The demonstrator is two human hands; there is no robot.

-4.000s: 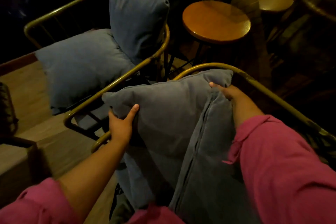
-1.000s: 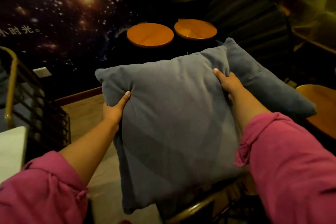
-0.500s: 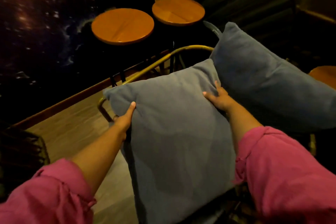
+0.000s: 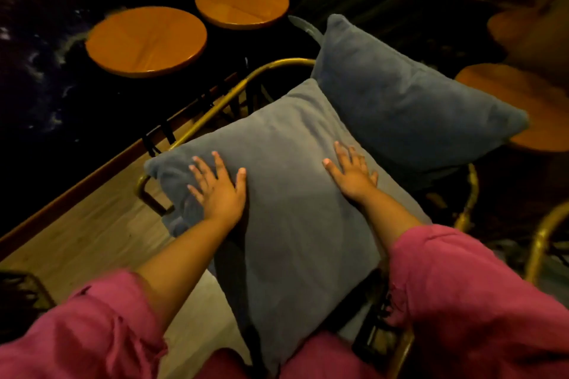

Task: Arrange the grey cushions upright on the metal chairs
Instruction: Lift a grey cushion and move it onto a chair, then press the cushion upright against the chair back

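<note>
Since both hands are just pressing flat w/ fingers spread, nothing is actually gripped rn: left hand (image 4: 217,191) sits palm-down near the cushion's left edge, right hand (image 4: 352,172) palm-down toward its right side. The front grey cushion (image 4: 286,224) fills the centre of the frame, lying on the brass-coloured metal chair (image 4: 221,104) and leaning back a bit, its top corner touching a second grey cushion (image 4: 400,101) that stands propped at upper right

Handling-wise, prob light and very squishy, fabric looks like soft fleece so not slippery, nothing fragile. It'll sag if held from one point, so imo take it by the two upper corners or side edges and stand it up against the backrest

Hard to see: the chair seat and most of the backrest are hidden under the cushions, the lower corner is cut off by the pink sleeves (image 4: 462,301), and the room is v dark. Two round wooden stools (image 4: 144,40) at upper left are clear, the rest is murk
</note>
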